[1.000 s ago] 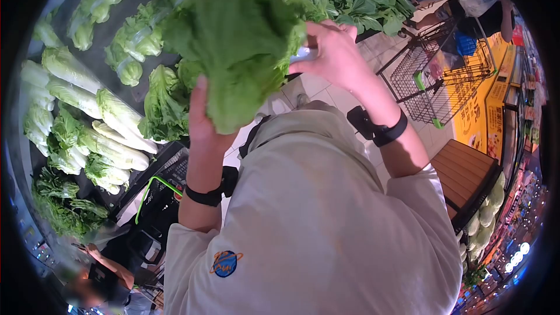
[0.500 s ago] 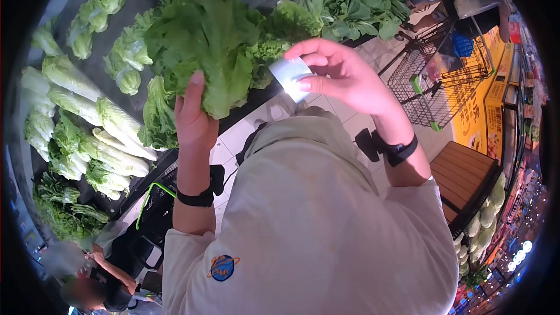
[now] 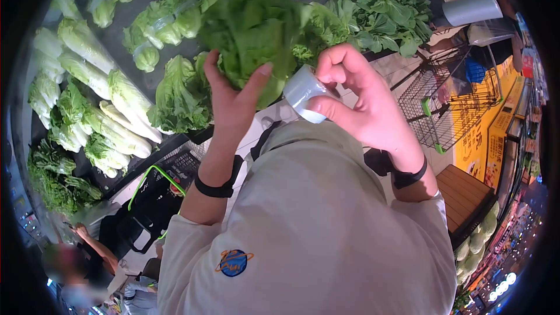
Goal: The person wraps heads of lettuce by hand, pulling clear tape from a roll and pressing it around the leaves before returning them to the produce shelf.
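A head of leafy green lettuce (image 3: 254, 38) is in my left hand (image 3: 233, 102), whose thumb and fingers grip it near its base. Between the thumb and fingers of my right hand (image 3: 364, 102) is a shiny silver-white roll, apparently tape (image 3: 304, 94). The roll sits just right of the lettuce, with its flat end tilted. Both hands are in front of my body, over the near edge of the vegetable display. Behind the lettuce lies more leafy lettuce (image 3: 326, 26).
Chinese cabbages (image 3: 87, 76) and wrapped lettuces (image 3: 166, 26) line the dark display shelf (image 3: 137, 79), with leafy greens (image 3: 391, 20) farther right. A black basket (image 3: 151, 204) is at lower left near another person's arm (image 3: 99, 248). To the right stand a wire shopping cart (image 3: 437, 108) and a wooden stand (image 3: 464, 198).
Both hands have shifted right in the view, my left one with the lettuce. The roll has turned to show more of its side. The whole scene has swung slightly.
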### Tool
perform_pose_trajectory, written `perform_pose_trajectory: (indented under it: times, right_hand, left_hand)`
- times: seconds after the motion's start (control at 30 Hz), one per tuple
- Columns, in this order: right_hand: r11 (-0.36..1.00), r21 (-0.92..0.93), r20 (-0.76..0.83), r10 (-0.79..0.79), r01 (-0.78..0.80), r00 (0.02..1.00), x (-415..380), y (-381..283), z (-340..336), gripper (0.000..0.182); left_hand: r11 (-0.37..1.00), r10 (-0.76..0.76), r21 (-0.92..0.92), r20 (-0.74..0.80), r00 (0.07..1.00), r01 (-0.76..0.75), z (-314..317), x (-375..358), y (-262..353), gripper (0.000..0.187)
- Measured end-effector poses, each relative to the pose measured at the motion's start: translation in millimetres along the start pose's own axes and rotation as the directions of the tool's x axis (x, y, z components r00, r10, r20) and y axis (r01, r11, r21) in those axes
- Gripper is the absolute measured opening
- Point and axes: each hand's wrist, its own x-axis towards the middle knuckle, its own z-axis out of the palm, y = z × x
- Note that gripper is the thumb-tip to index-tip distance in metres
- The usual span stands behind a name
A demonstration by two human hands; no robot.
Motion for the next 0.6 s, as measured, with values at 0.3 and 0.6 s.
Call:
perform_pose_trajectory:
  times: [0.3,0.6]
  right_hand:
    - [0.906,-0.407,0.004,-0.131,0.122,0.991,13.5,-5.0,28.0,0.041]
    - [0.89,-0.454,-0.004,-0.057,0.049,0.998,15.4,-8.3,33.5,0.046]
  left_hand:
    - [0.996,0.092,0.007,0.083,0.992,-0.093,-3.0,-14.5,-0.5,0.08]
    - [0.985,0.06,-0.171,0.257,0.964,-0.015,-11.8,-24.5,-1.0,0.068]
